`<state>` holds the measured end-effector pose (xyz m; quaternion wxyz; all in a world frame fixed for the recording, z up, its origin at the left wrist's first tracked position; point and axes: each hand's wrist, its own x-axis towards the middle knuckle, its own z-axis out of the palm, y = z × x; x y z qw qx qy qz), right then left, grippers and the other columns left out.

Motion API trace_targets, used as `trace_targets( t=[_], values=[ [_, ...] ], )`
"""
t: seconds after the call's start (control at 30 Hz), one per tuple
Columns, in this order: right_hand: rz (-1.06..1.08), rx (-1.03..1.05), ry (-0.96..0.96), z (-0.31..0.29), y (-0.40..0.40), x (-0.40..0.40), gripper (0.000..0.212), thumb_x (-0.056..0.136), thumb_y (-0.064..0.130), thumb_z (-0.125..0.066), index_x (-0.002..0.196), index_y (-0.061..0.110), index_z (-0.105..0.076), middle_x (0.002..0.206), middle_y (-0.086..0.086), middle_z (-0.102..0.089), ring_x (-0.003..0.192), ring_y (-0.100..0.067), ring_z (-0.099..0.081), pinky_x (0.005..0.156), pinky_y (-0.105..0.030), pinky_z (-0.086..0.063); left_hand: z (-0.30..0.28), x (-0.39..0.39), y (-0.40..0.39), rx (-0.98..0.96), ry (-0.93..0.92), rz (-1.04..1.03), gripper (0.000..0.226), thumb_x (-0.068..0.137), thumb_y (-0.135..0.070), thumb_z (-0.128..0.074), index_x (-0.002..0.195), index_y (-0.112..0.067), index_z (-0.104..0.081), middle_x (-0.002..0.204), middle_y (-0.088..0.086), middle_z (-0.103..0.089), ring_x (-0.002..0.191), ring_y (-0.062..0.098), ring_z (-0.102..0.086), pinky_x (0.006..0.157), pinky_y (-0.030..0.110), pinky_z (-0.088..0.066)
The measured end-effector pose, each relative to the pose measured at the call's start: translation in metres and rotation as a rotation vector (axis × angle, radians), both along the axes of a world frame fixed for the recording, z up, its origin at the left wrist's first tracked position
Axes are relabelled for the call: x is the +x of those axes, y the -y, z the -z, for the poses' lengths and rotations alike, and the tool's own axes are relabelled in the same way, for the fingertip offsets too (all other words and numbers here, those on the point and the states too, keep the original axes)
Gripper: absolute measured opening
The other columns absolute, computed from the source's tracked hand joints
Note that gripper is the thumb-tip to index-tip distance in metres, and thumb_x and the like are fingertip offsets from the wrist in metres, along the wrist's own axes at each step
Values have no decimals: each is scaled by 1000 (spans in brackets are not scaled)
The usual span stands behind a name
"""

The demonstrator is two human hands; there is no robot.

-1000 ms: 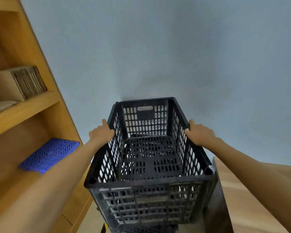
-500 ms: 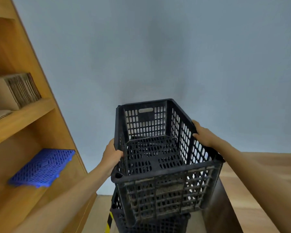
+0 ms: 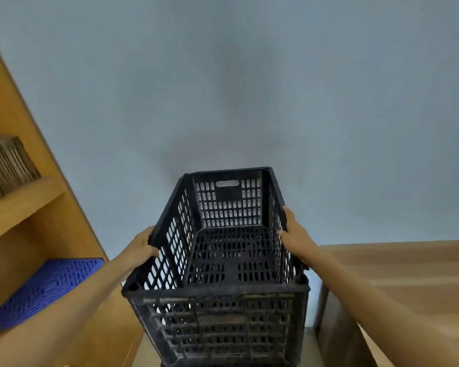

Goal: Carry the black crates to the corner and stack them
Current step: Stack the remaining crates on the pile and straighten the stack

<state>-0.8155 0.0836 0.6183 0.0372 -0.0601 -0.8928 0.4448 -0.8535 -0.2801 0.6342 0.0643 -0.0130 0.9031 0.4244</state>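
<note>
A black slotted crate [image 3: 223, 300] fills the lower middle of the view, open side up, with a handle slot in its far wall. My left hand [image 3: 141, 247] grips its left rim about halfway along. My right hand [image 3: 293, 234] holds the right rim, fingers curled over the edge. The crate's bottom runs out of frame, so whatever is under it is hidden.
A wooden shelf unit [image 3: 35, 197] stands close on the left, holding a blue slotted panel [image 3: 45, 287] and a stack of cardboard [image 3: 6, 165]. A wooden table [image 3: 398, 282] sits close on the right. A plain grey wall [image 3: 249, 88] is directly behind the crate.
The crate has dropped and levelled out, covering the lower crate seen beneath it half a second ago. Both hands have kept their hold on the rims.
</note>
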Motion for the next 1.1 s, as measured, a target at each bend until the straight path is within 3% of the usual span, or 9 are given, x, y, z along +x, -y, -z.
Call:
trace_targets(
  t=[0.1,0.23,0.43,0.6,0.73,0.83,0.9,0.97,1.1],
  values=[
    [5,17,12,2,6,-7,75,95,-4,-36,155,24,-1,134,-24,-48,85,-32,-60,65,-33,-45,4,-4,6,-23,14,-10,68,85,18,-50,144,-15,-40,104,12,-65,65,20,-65,51,27,-51],
    [3,24,26,-1,6,-10,78,93,-7,-35,155,25,0,129,-24,-49,79,-30,-57,60,-32,-45,6,-7,6,-67,-7,-19,67,87,14,-50,145,-18,-38,99,9,-64,61,18,-63,45,23,-50],
    [18,-21,21,1,5,-3,75,94,-5,-35,155,26,-3,140,-23,-45,100,-36,-60,78,-41,-50,13,3,4,-258,-84,1,60,91,-1,-52,146,-18,-34,118,14,-61,86,26,-64,66,32,-50],
    [64,-199,33,5,13,5,77,94,-9,-38,155,26,-6,146,-20,-40,111,-35,-56,94,-44,-50,14,8,12,-464,-159,65,53,97,-13,-54,145,-10,-32,119,21,-61,84,23,-55,73,32,-45],
    [92,-128,23,7,21,11,79,91,-11,-37,154,25,-7,137,-22,-47,82,-26,-57,63,-33,-50,10,9,16,-466,-141,79,54,98,-13,-52,147,-10,-29,119,24,-60,85,27,-57,74,36,-48],
    [104,-53,18,5,20,12,77,90,-10,-36,154,24,-10,111,-21,-58,66,-21,-52,53,-31,-45,12,16,12,-536,-134,101,59,100,-14,-47,151,-8,-18,123,26,-57,98,37,-61,82,44,-51],
    [123,-2,3,6,19,14,72,91,-7,-36,152,23,-14,104,-17,-55,61,-19,-49,50,-28,-39,15,21,10,-622,-147,137,70,102,-22,-46,155,-4,-4,153,26,-29,129,39,-46,103,47,-43],
    [168,31,-48,5,19,15,62,92,-2,-41,148,18,-25,115,-19,-55,71,-22,-53,58,-29,-42,14,30,9,-695,-165,191,78,102,-35,-45,156,-4,3,164,16,0,148,36,-17,118,47,-26],
    [236,22,-135,5,17,18,44,94,10,-47,138,10,-42,135,-18,-49,108,-29,-54,85,-32,-38,12,42,4,-802,-282,329,68,101,-43,-43,156,-14,-17,165,7,-3,151,34,-4,120,51,-15]
  ],
)
